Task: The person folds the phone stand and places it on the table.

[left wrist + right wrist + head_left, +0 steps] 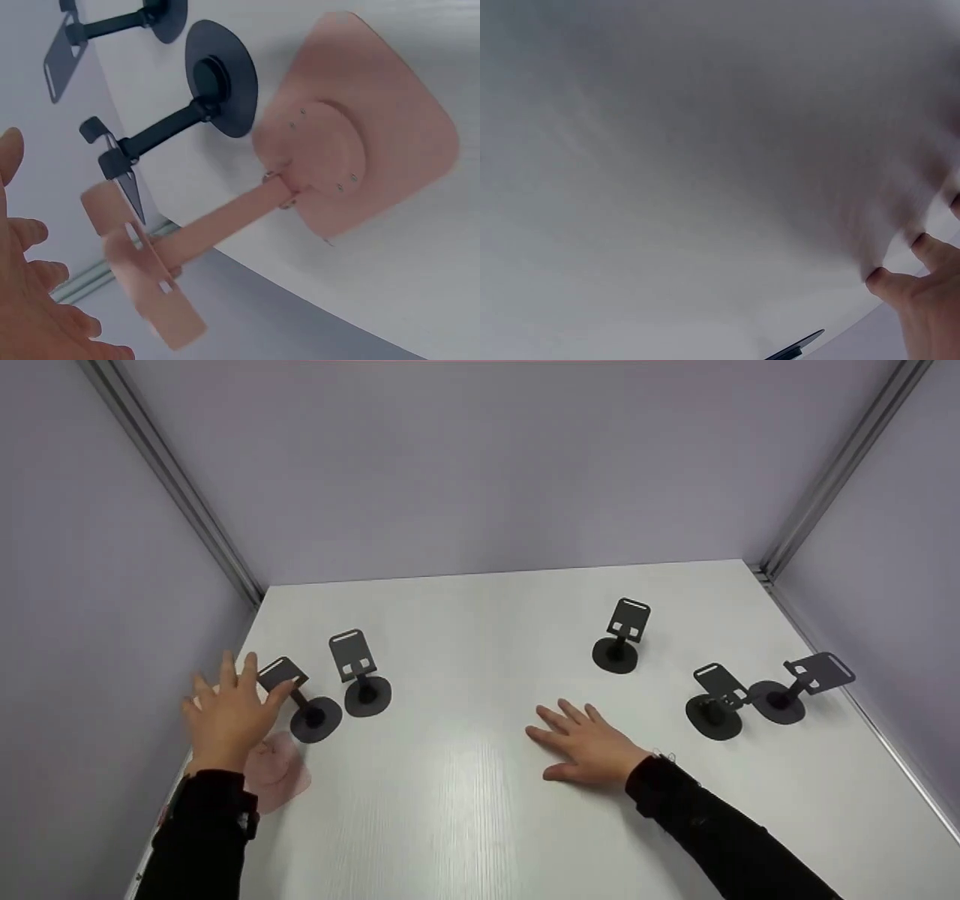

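At the left side of the table, my left hand [229, 716] is held over a pink phone stand [277, 780] with its fingers spread. In the left wrist view the stand's square base [405, 112] lies on the table and its arm rises toward the hand; a gap shows between the fingers and its holder plate [135, 262]. A dark grey phone stand [315, 720] is just beyond that hand. Nearer the table's middle, my right hand [592, 746] lies low over the surface, fingers spread, holding nothing; whether its palm touches is hidden.
Another dark stand [367, 696] is beside the first on the left. On the right are a black stand [615, 655] at the back and two more, one [714, 716] close against the other [778, 703]. Pale walls [495, 472] enclose the white table [450, 660].
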A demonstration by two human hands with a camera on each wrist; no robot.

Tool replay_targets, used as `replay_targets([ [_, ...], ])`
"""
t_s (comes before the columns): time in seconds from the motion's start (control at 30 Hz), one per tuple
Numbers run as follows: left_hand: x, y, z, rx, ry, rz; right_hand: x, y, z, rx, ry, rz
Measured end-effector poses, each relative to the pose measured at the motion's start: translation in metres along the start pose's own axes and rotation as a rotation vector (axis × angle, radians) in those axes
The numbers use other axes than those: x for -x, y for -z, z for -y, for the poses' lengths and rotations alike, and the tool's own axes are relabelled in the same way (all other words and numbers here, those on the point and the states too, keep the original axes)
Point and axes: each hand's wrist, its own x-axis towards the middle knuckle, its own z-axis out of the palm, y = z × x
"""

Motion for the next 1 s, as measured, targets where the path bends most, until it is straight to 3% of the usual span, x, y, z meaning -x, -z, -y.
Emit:
replay_targets([
  [0.23, 0.009, -0.001, 0.021, 0.030, 0.104, 0.074, 0.001, -0.001, 0.001, -0.002, 0.001, 0.005],
  [0.4, 0.009, 0.002, 0.026, 0.132, 0.184, 0.142, 0.003, -0.001, 0.001, -0.009, -0.001, 0.003],
  [0.73, 0.017, 0.004, 0.047, 0.295, 0.310, 0.109, 0.002, 0.000, 0.003, -0.017, -0.012, 0.021],
  [0.83, 0.021, 0.007, 0.057, 0.430, 0.338, 0.171, 0.001, 0.001, 0.004, -0.015, -0.012, 0.026],
  [1.0, 0.025, 0.016, 0.073, 0.854, 0.388, 0.377, 0.000, 0.002, 0.003, -0.012, -0.008, 0.029],
])
